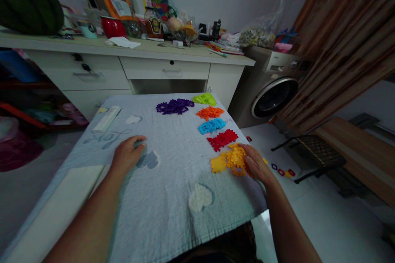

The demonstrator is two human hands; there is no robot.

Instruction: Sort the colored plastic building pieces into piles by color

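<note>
My right hand (255, 163) curls its fingers against the right side of a heap of yellow plastic snowflake pieces (236, 157) at the table's right edge. Part of that heap is hidden under the hand. My left hand (129, 153) rests on the cloth-covered table (173, 197) at left, thumb and forefinger apart, with nothing in it. Similar notched pieces lie sorted by colour beyond the yellow ones: red pieces (222, 139), blue pieces (212, 126), orange pieces (210, 112), green pieces (204, 98) and a wider purple heap (175, 106).
A white box (107, 119) lies on the table's far left; a long white panel (58, 213) runs along its left side. Behind stands a cluttered counter (191, 51) with drawers, then a washing machine (271, 86). Several coloured pieces (282, 171) lie on the floor near a stool (317, 152).
</note>
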